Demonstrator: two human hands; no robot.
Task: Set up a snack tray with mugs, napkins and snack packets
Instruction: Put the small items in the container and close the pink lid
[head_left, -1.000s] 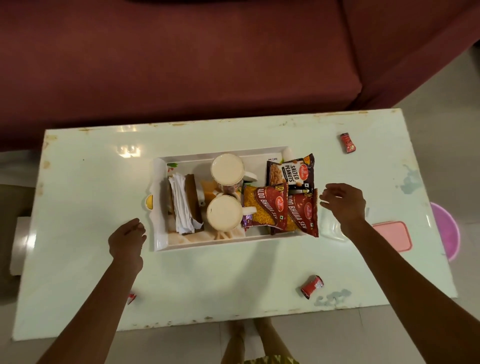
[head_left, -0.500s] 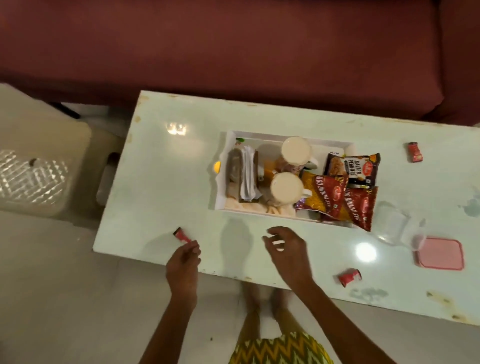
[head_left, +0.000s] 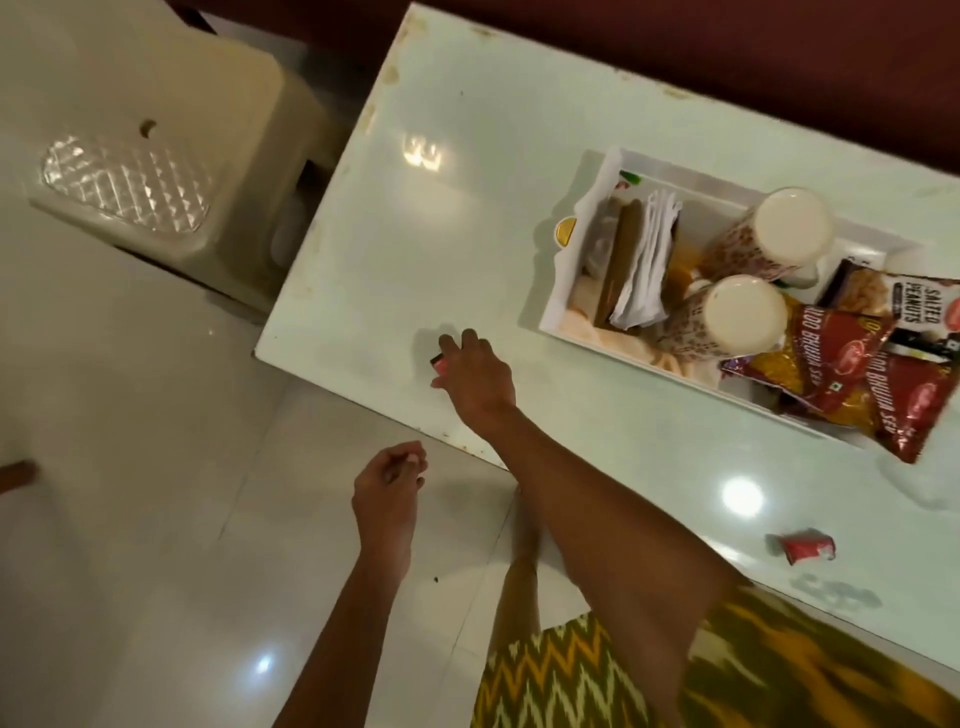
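Note:
A white tray (head_left: 570, 249) sits on the pale table (head_left: 415, 249). It holds two upside-down mugs (head_left: 789, 226) (head_left: 748, 313), folded white napkins (head_left: 647, 265), a salted peanuts packet (head_left: 906, 301) and two red aloo bhujia packets (head_left: 841, 358) that overhang its right end. A small red packet (head_left: 439, 365) lies near the table's front left corner. My right hand (head_left: 478, 376) reaches across onto it, thumb and fingers pinched around it. My left hand (head_left: 389, 480) hangs over the floor just off the table edge, fingers curled, nothing seen in it.
Another small red packet (head_left: 808, 545) lies near the table's front edge at the right. A beige plastic stool (head_left: 156, 156) stands on the tiled floor left of the table. A maroon sofa (head_left: 779, 57) runs behind the table.
The view swung left and down. My left hand pulled back off the table from the small red packet. My right hand crossed over from the tray's front to that packet.

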